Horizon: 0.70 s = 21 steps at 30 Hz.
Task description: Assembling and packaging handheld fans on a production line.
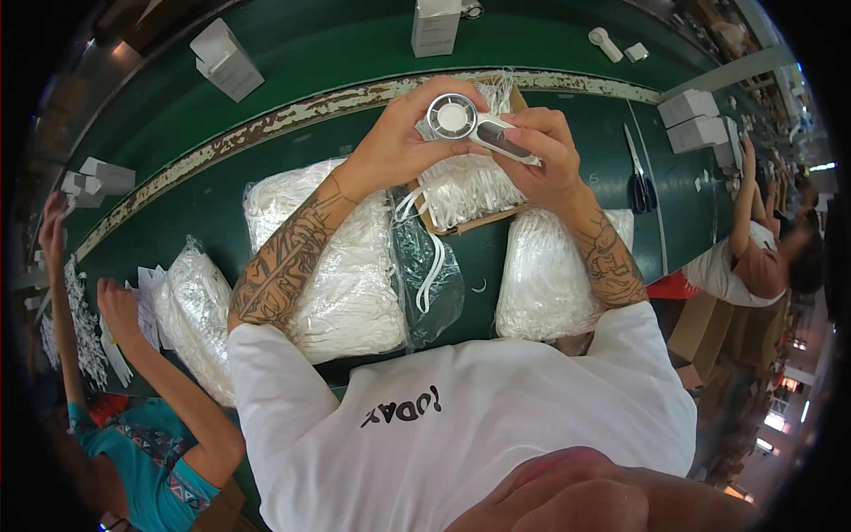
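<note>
A small white handheld fan [453, 118], with a round silver-rimmed head and a handle with a dark grey panel, is held up over the work table. My left hand [401, 135] is closed around its round head. On the other side, my right hand [548, 158] grips the handle between thumb and fingers. Beneath the hands is an open cardboard box [519, 211] full of white cord straps [468, 188]. A few strap loops [432, 273] hang over its near left edge onto a clear plastic bag [448, 306].
Clear bags packed with white straps lie at left [341, 301] and right [545, 279]. Scissors [639, 177] with dark handles rest further right. Beyond the chipped ledge [585, 86] are white boxes [232, 66] and another fan [605, 44]. Co-workers sit on both sides.
</note>
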Each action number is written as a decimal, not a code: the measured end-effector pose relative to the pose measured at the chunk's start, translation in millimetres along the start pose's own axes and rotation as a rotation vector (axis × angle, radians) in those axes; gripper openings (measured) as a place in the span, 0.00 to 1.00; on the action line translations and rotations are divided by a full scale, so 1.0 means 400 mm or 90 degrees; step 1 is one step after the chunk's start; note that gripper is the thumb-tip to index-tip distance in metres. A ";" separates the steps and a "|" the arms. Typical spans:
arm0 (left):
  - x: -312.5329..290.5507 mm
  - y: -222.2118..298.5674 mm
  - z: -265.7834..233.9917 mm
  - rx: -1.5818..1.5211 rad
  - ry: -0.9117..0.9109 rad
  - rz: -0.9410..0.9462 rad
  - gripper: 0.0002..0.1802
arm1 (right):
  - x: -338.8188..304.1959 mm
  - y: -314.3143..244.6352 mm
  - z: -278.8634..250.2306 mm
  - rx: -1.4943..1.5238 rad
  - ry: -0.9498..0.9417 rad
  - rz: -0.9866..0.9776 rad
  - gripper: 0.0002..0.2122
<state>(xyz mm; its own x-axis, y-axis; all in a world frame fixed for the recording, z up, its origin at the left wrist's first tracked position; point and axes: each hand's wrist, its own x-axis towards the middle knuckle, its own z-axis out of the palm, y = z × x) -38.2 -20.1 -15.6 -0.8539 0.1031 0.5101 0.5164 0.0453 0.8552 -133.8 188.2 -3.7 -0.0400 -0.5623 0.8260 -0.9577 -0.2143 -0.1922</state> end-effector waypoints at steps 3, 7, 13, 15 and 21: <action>0.002 0.008 -0.009 0.062 0.027 0.011 0.35 | 0.025 -0.007 -0.004 0.010 0.011 0.076 0.25; -0.015 -0.037 -0.014 0.007 0.154 0.025 0.30 | 0.116 0.048 0.013 0.024 0.114 0.258 0.24; 0.012 -0.059 -0.062 0.175 0.372 -0.003 0.16 | 0.343 0.170 0.075 0.016 0.040 0.465 0.13; 0.023 -0.059 -0.065 0.189 0.377 0.010 0.14 | 0.369 0.226 0.092 0.098 -0.035 0.604 0.21; 0.010 -0.069 -0.056 0.214 0.363 0.005 0.09 | 0.277 0.323 0.240 -0.388 -0.054 0.348 0.31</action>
<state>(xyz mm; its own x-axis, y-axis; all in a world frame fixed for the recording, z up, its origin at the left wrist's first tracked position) -57.3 -43.2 -35.0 -0.7033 -0.4333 0.5635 0.4355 0.3638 0.8234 -234.7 21.6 12.1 -0.5469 -0.5249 0.6522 -0.7971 0.5647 -0.2139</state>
